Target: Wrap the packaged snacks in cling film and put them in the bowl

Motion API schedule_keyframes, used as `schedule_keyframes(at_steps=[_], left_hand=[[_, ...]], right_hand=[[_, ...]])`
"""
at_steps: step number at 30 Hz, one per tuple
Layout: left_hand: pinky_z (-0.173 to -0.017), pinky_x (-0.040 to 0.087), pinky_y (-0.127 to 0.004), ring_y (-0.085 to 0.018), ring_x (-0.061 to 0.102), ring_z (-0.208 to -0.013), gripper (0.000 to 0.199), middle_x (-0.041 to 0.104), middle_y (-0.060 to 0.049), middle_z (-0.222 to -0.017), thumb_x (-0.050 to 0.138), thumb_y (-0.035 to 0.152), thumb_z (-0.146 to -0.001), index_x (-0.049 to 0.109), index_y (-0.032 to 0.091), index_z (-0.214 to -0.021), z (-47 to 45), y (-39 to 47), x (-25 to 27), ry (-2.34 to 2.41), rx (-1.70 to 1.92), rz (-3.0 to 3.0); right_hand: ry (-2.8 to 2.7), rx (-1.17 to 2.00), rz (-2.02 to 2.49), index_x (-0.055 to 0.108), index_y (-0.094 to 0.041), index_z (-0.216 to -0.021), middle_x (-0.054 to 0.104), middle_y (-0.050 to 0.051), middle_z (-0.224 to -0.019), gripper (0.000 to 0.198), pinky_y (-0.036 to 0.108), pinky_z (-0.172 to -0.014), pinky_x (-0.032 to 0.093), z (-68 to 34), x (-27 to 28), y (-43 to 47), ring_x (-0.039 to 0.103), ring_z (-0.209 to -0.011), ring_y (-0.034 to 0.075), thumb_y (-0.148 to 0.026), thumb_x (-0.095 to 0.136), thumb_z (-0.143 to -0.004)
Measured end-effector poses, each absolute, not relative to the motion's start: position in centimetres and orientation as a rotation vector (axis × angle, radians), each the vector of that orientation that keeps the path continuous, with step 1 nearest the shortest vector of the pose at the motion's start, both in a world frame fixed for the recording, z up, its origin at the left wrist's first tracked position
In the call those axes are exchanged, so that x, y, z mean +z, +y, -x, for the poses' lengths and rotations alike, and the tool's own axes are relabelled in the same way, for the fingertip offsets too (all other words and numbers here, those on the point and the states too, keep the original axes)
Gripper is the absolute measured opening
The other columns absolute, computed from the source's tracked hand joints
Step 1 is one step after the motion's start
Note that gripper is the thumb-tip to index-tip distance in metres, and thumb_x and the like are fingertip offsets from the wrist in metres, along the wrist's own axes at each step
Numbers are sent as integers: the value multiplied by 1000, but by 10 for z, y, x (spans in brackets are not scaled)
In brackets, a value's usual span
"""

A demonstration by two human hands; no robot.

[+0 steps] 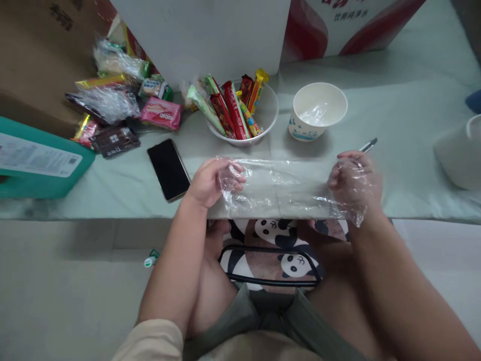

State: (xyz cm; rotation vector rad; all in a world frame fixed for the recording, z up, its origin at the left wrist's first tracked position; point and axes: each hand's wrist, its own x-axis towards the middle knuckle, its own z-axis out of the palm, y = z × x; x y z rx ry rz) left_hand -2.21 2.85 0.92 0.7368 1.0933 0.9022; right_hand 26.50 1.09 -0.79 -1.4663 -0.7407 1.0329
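Observation:
A crinkled sheet of clear plastic, like a thin bag or film, is spread between my two hands near the table's front edge. My left hand has its left end, with loosely curled fingers showing through the plastic. My right hand is closed at the other end, and the plastic drapes over its fingers and wrist. A pen-like stick pokes out behind the right hand; I cannot tell whether that hand grips it. Just behind the plastic stands a white paper tub with crumpled clear plastic inside.
A clear bowl holds several wrapped snack bars. Left of it are a black phone, a pink packet and piled snack packets. A green box stands far left, a white container far right. Cartons line the back.

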Motion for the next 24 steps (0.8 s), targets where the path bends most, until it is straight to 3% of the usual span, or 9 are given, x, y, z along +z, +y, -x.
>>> schedule_keyframes(at_steps=[4,8,11,14,19,24], left_hand=[[-42,47,-20,-16,69,-52,19,74,-6,-67,76,32,-72,74,16,-83,22,27,12,1097,852,-784],[-44,48,-19,-15,70,-55,12,73,-5,-68,72,28,-79,72,17,-83,17,28,13,1161,871,-734],[-45,50,-17,-14,70,-56,6,74,-3,-67,68,20,-77,70,19,-83,17,31,15,1169,925,-644],[-42,48,-15,-12,67,-50,5,72,-1,-62,64,17,-78,68,19,-79,18,34,17,1214,973,-551],[-40,48,-14,-10,66,-48,7,70,1,-62,65,15,-78,65,19,-84,19,37,15,1254,1022,-514],[-38,43,-12,-8,63,-45,12,70,3,-63,67,16,-76,62,21,-86,19,38,12,1237,993,-532]], right_hand=[[-742,1035,1470,60,-26,-85,52,-8,-56,16,23,-40,29,-268,-10,7,42,-41,8,-29,72,-76],[-753,1089,1422,61,-29,-95,58,-7,-69,30,23,-42,35,-270,-18,3,45,-46,8,-27,79,-71],[-795,1125,1460,61,-26,-89,54,-6,-64,23,22,-43,37,-273,-23,-1,48,-48,8,-31,78,-75],[-750,1103,1464,57,-25,-83,51,-7,-61,24,21,-41,34,-273,-23,-1,44,-44,7,-33,78,-75],[-699,1138,1382,50,-30,-90,43,-11,-52,30,22,-37,28,-271,-15,4,37,-37,8,-36,76,-75],[-593,1291,1281,44,-31,-92,41,-12,-54,38,23,-42,24,-274,-8,4,35,-40,8,-28,74,-69]])
